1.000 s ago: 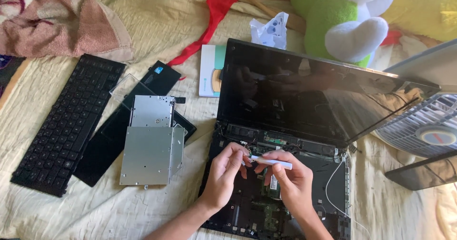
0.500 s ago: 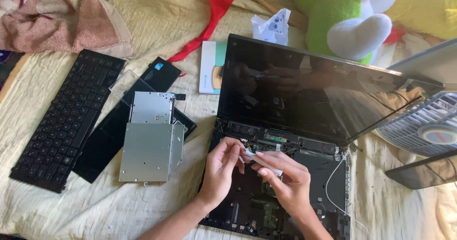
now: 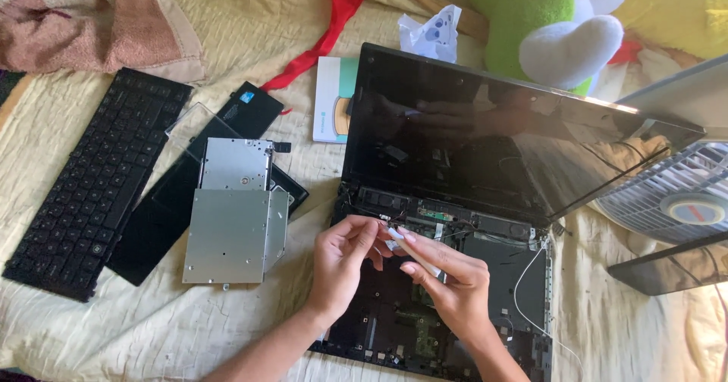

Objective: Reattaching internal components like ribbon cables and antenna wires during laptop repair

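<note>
A black laptop lies open on the bed with its keyboard removed, so the base (image 3: 508,276) shows circuit boards and wires under the dark screen (image 3: 470,139). Both hands hover over the base's upper left part. My right hand (image 3: 451,283) grips a slim white tool (image 3: 418,255) that slants up to the left. My left hand (image 3: 343,264) pinches at the tool's upper tip with thumb and fingers, just above a small connector near the hinge. Whether something tiny sits between those fingertips is hidden.
Left of the laptop lie a silver drive (image 3: 227,234), a second silver drive (image 3: 236,162), black panels (image 3: 148,230) and the detached keyboard (image 3: 91,185). A booklet (image 3: 330,98), red cloth (image 3: 334,18), green plush toy (image 3: 546,18) and a fan (image 3: 675,196) ring the laptop.
The white tool has turned from nearly level to slanting up-left. My left fingers have closed in on its tip. Both hands stayed over the same part of the base.
</note>
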